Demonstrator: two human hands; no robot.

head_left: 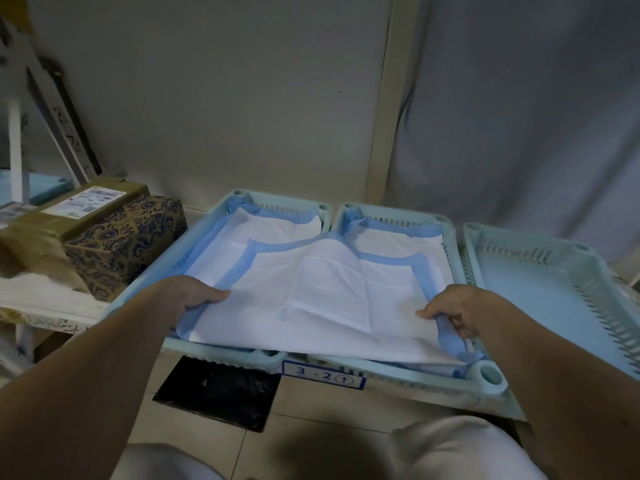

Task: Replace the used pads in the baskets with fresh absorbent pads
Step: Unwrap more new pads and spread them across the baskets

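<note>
A white absorbent pad with a blue border (311,299) was held spread across the middle of the frame, over two pale-green baskets standing side by side. Its left near edge was gripped by the left hand (194,299), thumb on top and fingers curled under; its right near edge was pinched by the right hand (453,315), fingers curled round the blue border. The pad was draped over the left basket (145,282) and the middle basket (485,375), sagging at the near rim. Each of those baskets was already lined with a pad: one (277,223) seen at the far end of the left basket, another (398,233) at the far end of the middle one. A third basket (540,292), at the right of the frame just beside the middle one, was seen unlined, bare bottom showing. A label reading "3-2" (323,375) was fixed below the near rims at centre bottom. A patterned gold-and-blue box (128,240) and a brown carton (69,213) were stacked at left. A black bag (218,393) lay on the tiled floor below the left basket.
</note>
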